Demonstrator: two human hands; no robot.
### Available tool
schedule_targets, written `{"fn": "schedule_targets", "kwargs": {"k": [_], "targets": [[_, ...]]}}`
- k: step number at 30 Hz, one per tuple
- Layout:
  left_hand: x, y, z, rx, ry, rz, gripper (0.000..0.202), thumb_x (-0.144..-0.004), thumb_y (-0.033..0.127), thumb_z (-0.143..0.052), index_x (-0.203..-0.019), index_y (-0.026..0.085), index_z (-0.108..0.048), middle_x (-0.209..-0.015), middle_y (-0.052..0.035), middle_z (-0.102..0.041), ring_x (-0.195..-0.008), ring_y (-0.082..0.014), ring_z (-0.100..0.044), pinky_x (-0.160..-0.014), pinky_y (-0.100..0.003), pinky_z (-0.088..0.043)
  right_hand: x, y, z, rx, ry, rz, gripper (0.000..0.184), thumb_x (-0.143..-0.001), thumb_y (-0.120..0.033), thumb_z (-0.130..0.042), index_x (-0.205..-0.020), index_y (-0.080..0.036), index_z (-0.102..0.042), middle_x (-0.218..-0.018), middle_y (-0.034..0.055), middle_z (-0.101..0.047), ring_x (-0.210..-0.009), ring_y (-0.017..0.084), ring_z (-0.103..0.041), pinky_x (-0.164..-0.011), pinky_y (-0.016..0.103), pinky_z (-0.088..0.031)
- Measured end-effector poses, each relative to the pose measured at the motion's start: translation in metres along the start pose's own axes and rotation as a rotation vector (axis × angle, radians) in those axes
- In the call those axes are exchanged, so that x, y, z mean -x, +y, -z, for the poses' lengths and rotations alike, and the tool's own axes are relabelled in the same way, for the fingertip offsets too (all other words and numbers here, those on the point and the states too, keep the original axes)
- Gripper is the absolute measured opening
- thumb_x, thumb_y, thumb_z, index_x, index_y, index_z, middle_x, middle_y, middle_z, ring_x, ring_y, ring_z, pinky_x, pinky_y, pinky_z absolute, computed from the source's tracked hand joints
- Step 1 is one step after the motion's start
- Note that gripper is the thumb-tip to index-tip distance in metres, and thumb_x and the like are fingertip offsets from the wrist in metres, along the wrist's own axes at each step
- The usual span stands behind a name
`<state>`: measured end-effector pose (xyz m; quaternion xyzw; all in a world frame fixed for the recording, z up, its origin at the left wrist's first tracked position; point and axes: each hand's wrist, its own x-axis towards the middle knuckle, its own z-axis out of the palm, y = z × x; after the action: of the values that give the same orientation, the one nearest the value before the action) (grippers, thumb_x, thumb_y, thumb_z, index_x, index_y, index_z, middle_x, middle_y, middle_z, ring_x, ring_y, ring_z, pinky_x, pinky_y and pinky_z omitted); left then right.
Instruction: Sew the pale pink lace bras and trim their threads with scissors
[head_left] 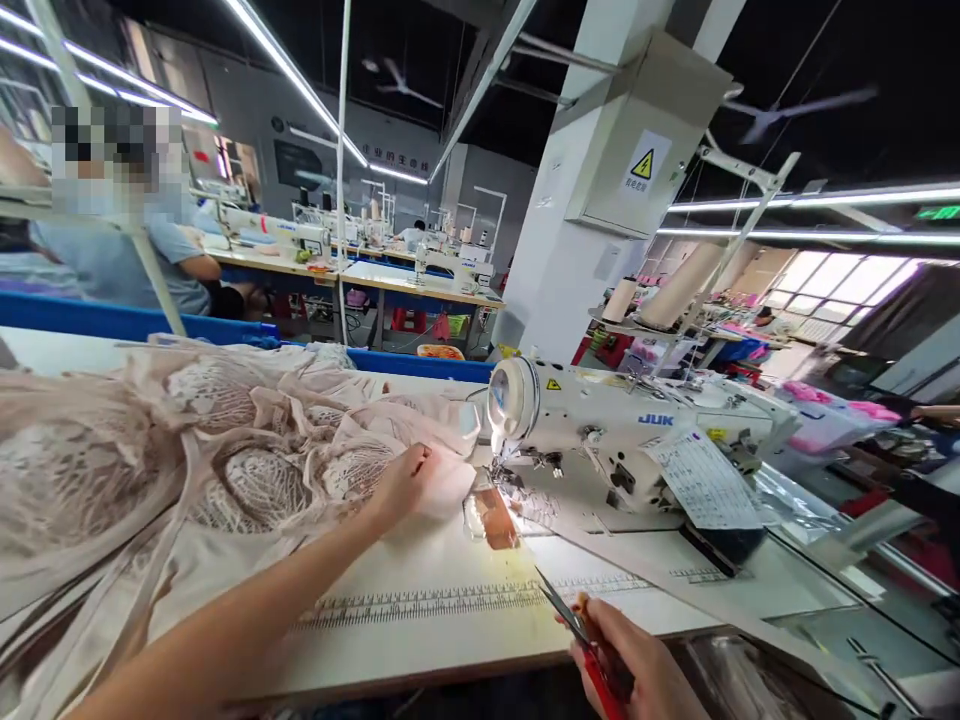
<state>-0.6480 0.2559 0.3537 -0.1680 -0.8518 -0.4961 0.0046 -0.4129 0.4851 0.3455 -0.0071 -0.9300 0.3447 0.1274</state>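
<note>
Lace garments (pixel 259 485): heaped on the worktop (pixel 405 650), left of the sewing machine (pixel 600 405); probably light, soft and limp, the lace likely to snag, so best taken by the plain fabric.
Left hand (pixel 401 485): fingers curled in, seemingly pinching the plain fabric.
Scissors (pixel 564 611): red-handled, likely light but stiff; best held by the handles, clear of the points.
Right hand (pixel 634 655): wrapped around the handles, near the worktop's front edge.

A white table (pixel 375 650) carries pale lace garments (pixel 262 485) and a sewing machine (pixel 600 408).
</note>
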Motion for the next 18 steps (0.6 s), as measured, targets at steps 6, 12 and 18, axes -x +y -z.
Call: {"fn": "schedule_targets", "kwargs": {"k": [6,12,18], "targets": [[0.106,0.041,0.081,0.033,-0.085,-0.12,0.046,-0.088,0.061,-0.043,-0.072,0.019,-0.051,-0.057,0.0053,-0.034,-0.051,-0.011,-0.03,-0.046,-0.023,-0.024,-0.046,-0.044,-0.015,-0.62,-0.168,-0.043,0.045,-0.092,-0.064,-0.052,-0.09,-0.019,-0.058,-0.078,0.0031,-0.055,-0.064,0.015,-0.05,-0.055,0.024,-0.044],[0.185,0.048,0.127,-0.11,0.174,-0.083,0.048,-0.091,0.059,-0.047,-0.067,0.018,-0.054,-0.059,0.0037,-0.039,-0.053,-0.0101,-0.035,-0.046,-0.019,-0.032,-0.067,-0.074,-0.037,-0.792,-0.396,0.068,0.054,-0.079,-0.068,-0.068,-0.094,-0.017,-0.06,-0.077,0.0018,-0.057,-0.068,0.015,-0.055,-0.066,0.028,-0.049],[0.224,0.026,0.127,-0.174,0.279,-0.048,0.048,-0.09,0.06,-0.05,-0.071,0.017,-0.061,-0.063,-0.0007,-0.059,-0.056,-0.0126,-0.049,-0.05,-0.018,-0.041,-0.049,-0.065,-0.018,-0.853,-0.742,-0.217,0.066,-0.073,-0.081,-0.061,-0.08,-0.016,-0.057,-0.075,0.0027,-0.06,-0.053,0.01,-0.053,-0.052,0.024,-0.05]]}}
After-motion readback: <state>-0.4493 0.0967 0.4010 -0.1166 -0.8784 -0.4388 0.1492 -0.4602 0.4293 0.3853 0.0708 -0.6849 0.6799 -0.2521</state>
